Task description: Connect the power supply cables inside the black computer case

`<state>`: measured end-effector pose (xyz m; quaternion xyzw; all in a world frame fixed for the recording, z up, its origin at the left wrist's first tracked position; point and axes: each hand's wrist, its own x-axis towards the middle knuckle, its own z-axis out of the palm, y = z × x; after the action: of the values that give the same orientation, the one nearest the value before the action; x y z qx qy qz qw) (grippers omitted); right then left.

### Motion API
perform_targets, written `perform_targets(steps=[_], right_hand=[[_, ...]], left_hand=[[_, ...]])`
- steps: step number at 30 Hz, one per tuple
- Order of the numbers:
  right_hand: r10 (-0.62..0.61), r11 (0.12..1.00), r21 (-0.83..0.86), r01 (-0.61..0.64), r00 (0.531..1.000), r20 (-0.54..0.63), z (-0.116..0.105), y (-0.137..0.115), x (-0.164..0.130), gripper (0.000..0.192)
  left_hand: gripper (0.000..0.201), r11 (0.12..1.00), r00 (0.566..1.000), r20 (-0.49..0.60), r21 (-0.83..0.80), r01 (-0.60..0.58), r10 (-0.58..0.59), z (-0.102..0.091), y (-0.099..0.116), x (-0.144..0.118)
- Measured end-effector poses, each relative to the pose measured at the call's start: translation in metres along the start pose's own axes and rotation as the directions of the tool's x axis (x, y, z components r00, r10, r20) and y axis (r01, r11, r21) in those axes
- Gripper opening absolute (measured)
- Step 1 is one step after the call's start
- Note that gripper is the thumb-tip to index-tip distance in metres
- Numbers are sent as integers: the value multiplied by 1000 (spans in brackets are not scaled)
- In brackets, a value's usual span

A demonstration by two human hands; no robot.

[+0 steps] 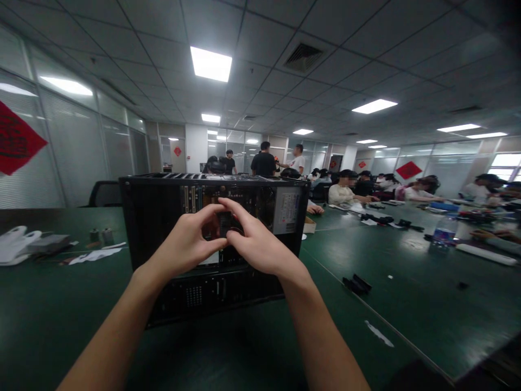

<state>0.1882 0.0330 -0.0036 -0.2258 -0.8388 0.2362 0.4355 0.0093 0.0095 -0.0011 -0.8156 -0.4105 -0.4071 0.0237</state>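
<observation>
An open black computer case (163, 206) stands on the green table, its inside facing me. In front of its opening, my left hand (189, 239) and my right hand (258, 241) meet at the fingertips and thumbs, forming a ring. Within the ring shows a small dark part (225, 222); both hands seem to grip it, but its kind is too dark to make out. Inside the case, a power supply (288, 209) with a printed label sits to the right of my hands. My fingers hide the middle of the case.
Left on the green table (52, 315) lie a white plastic bag (20, 244), a grey box (49, 243) and two small metal cylinders (101, 235). To the right are black pieces (357, 283), a paper scrap (378, 333) and a water bottle (445, 232). Several people sit or stand beyond.
</observation>
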Motion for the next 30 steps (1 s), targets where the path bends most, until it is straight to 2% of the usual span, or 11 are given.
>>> perform_targets(steps=[3,6,8,11,13,15,20,24,28,30], right_hand=[[-11,1000,28,12,1000,-21,-3,7,3,69],[-13,998,68,19,996,-91,-6,15,8,63],[-6,996,90,17,992,-127,-7,19,10,56],[10,995,103,9,982,-187,-8,22,12,48],[26,995,105,-4,978,-206,-9,22,12,46],[34,993,119,-13,984,-175,-12,20,11,45],[-65,992,96,81,985,-161,-19,21,10,41],[-121,992,18,124,985,-121,-18,30,11,52],[-148,969,-209,131,987,-63,-12,40,12,61],[-93,920,-384,73,995,-34,-7,44,13,59]], left_hand=[[52,988,998,-38,150,-40,47,3,-4,1],[50,904,975,-144,416,-96,170,8,-5,3],[39,831,948,-178,540,-131,265,12,-4,3],[22,760,911,-193,628,-170,363,16,-2,2],[18,728,891,-213,665,-168,400,19,-3,0],[17,715,885,-225,681,-156,407,20,-5,-1],[23,749,891,-270,654,-109,365,23,-14,-4],[22,769,878,-313,633,-90,361,24,-21,-3],[23,779,887,-321,624,-66,332,29,-28,-2],[23,770,912,-296,637,-32,283,33,-33,-1]])
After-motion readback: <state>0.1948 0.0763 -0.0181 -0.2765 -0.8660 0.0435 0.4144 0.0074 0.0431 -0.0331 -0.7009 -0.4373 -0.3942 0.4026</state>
